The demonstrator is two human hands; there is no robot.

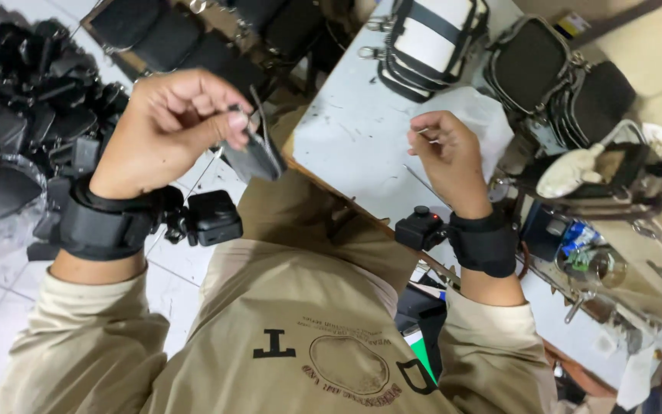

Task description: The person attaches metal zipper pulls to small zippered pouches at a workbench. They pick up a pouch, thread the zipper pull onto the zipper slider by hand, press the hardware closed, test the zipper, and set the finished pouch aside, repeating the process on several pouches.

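- The left hand (174, 123) is raised at the left of the scene, its fingers curled together and pinching the top of a small flat piece of dark grey leather-like material (254, 157), which hangs below the fingertips with a thin strap looping up from it.
- The right hand (446, 157) is held above the near edge of the pale grey worktable (354, 130), fingers folded in, thumb and forefinger pressed on a thin thread or needle; which of the two I cannot tell.
- Each wrist carries a black band with a small black camera (212, 218).
- A heap of black bags (17, 130) lies far left on the tiled floor.
- A white bag with black straps (434, 38) and two black pouches (557, 77) rest at the table's far side.
- A sewing machine (622, 199) stands at right.
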